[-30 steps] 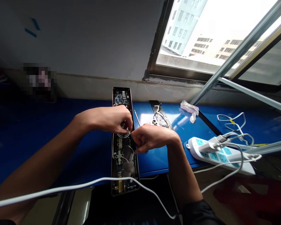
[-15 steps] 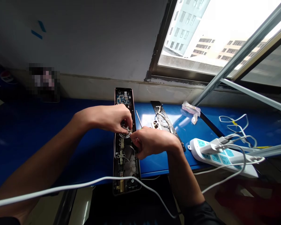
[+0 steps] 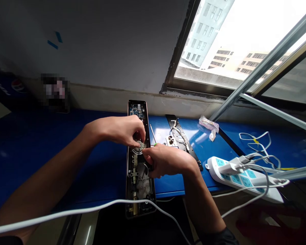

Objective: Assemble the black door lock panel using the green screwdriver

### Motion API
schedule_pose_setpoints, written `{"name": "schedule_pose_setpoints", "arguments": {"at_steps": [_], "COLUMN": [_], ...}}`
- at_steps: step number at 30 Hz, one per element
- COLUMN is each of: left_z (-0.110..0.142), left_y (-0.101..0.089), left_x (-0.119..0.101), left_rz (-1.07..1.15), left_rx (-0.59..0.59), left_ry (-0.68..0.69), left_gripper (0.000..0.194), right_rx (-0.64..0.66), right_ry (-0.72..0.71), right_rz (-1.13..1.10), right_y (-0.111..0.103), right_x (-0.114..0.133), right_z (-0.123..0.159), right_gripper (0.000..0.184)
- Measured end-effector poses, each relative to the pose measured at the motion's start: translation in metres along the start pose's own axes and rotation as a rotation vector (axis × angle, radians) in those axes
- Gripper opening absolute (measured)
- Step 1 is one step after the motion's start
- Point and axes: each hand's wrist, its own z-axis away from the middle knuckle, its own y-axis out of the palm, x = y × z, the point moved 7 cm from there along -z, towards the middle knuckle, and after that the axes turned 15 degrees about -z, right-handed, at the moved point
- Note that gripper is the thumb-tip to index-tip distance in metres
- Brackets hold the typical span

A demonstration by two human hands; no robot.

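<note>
Door lock (image 3: 140, 190): housing open, lying lengthwise on the blue tabletop (image 3: 173, 187), under both hands. The circuit board (image 3: 137, 110) and wires are exposed, and no cover is fitted. The left hand (image 3: 122, 131) pinches a small round part (image 3: 140, 146) at the lock's middle. The right hand (image 3: 165, 161) is curled narrow against the lock; whether it holds anything cannot be told. A black metal plate (image 3: 181, 139) carrying wire lies unattached at 2 o'clock, a thin metal rod (image 3: 153, 134) just beside the lock. A power strip (image 3: 244, 180) sits at 3 o'clock.

Left hand (image 3: 121, 131), right hand (image 3: 168, 161), close together
</note>
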Motion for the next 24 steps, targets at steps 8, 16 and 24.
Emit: {"name": "schedule_pose_setpoints", "arguments": {"at_steps": [8, 16, 24], "left_z": [0.015, 0.023, 0.021], "left_y": [-0.03, -0.037, -0.029], "left_x": [0.027, 0.05, 0.052], "left_rz": [-0.131, -0.157, -0.068], "left_rx": [-0.131, -0.136, -0.066], "left_ry": [-0.182, -0.343, -0.328], "left_gripper": [0.022, 0.027, 0.026], "right_rx": [-0.09, -0.64, -0.805], "right_ry": [-0.121, -0.317, -0.462], "right_rz": [-0.068, -0.026, 0.033], "right_y": [-0.052, -0.104, -0.098], "right_x": [0.015, 0.023, 0.019], "right_z": [0.001, -0.045, -0.058], "right_gripper": [0.008, 0.008, 0.022]}}
